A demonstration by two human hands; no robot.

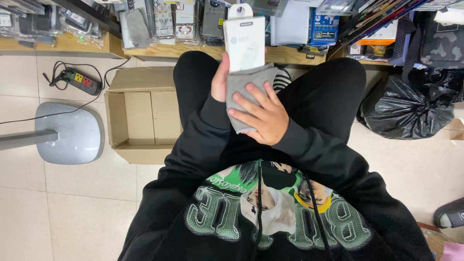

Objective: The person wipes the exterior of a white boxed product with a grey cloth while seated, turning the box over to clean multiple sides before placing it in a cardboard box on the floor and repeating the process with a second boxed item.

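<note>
I sit looking down at my lap, in black trousers and a black printed hoodie. My left hand [220, 79] grips a flat white retail package [244, 41] with a hanging tab, holding it upright above my knees. My right hand [263, 116] holds a grey cloth [244, 82] pressed against the lower part of that package, fingers spread across the fabric. The cloth covers the bottom of the package and hangs down past my right palm.
An open cardboard box [137, 113] lies on the tiled floor left of my leg. A grey stand base [72, 133] and a power strip [82, 80] sit further left. Wooden shelves [159, 50] with packaged goods run ahead. A black plastic bag [406, 108] lies at right.
</note>
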